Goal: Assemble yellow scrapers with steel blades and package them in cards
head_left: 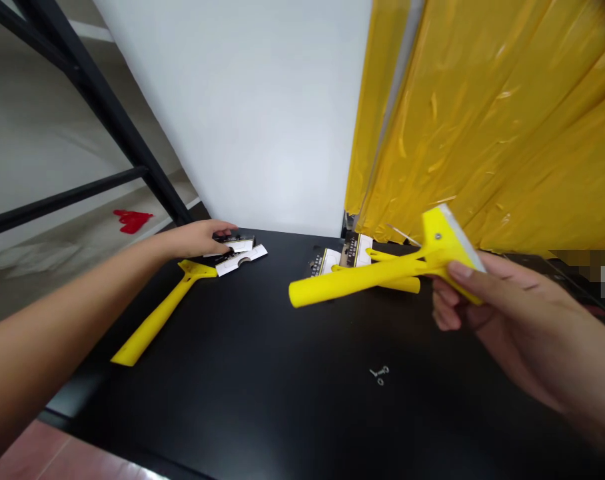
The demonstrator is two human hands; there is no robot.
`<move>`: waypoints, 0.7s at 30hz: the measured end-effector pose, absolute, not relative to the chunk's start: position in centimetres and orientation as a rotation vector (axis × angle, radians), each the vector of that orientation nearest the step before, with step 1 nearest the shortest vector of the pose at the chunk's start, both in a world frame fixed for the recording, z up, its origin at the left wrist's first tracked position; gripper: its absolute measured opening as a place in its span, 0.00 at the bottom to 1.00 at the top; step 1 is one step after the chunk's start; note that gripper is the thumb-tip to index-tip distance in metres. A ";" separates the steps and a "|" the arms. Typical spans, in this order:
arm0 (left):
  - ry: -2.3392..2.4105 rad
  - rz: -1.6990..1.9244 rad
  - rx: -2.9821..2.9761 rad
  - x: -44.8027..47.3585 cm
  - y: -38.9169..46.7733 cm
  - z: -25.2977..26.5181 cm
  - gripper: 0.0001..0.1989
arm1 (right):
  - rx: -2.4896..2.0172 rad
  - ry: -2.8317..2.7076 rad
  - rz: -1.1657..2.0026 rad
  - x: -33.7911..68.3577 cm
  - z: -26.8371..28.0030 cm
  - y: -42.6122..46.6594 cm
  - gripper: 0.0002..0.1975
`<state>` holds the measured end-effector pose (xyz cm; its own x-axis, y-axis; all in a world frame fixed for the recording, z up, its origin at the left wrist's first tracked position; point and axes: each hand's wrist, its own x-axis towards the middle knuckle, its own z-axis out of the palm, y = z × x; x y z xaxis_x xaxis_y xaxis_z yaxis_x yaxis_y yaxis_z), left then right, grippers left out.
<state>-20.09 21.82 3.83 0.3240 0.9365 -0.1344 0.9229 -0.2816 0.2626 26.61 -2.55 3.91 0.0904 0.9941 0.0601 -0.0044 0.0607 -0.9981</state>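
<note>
Pinching the yellow scraper (pixel 382 270) by its blade end, your right hand (pixel 512 313) risks a cut if it slips. Your left hand (pixel 202 237), fingers spread, rests on the packaged blades (pixel 240 253) left of that scraper; they could skid off the black table (pixel 262 400).

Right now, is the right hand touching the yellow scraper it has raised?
Touching. The head view shows the right hand pinching the raised yellow scraper at its blade end, thumb pressed on the head.

No legible text, brand or number anywhere in frame. White cards (pixel 350 253) with black printed rows lay at centre, behind yellow scraper handle; print was too small and blurred to read. White blade sleeves (pixel 240 257) at centre left showed dark marks only, nothing readable. Red mark (pixel 131 220) on floor at left had no letters discernible. Pixelated patch at right edge hid whatever stood there.
</note>
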 end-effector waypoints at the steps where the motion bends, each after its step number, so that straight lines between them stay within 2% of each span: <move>1: 1.684 0.107 2.325 -19.9 21.6 4.3 0.43 | -1.208 -1.121 1.086 27.0 4.1 -2.7 0.17; 3: 1.692 0.211 2.382 -19.0 20.5 5.2 0.42 | -1.226 -1.009 1.041 27.8 4.3 -3.0 0.16; 6: 1.554 0.372 2.474 -16.2 16.9 6.4 0.33 | -1.221 -0.864 0.962 28.8 3.8 -3.3 0.14; 9: 1.011 0.656 2.664 -11.8 11.7 6.6 0.27 | -1.183 -0.805 0.912 29.2 3.0 -3.3 0.14; 12: 0.751 0.603 2.931 -7.4 6.8 5.7 0.24 | -1.169 -0.779 0.910 29.1 2.4 -3.4 0.13; 15: 0.452 0.708 3.158 -4.9 4.2 4.3 0.18 | -1.185 -0.779 0.942 29.2 2.0 -3.8 0.13; 21: 0.380 0.982 3.256 -4.1 3.7 2.3 0.15 | -1.290 -0.865 0.846 30.5 1.0 -4.4 0.15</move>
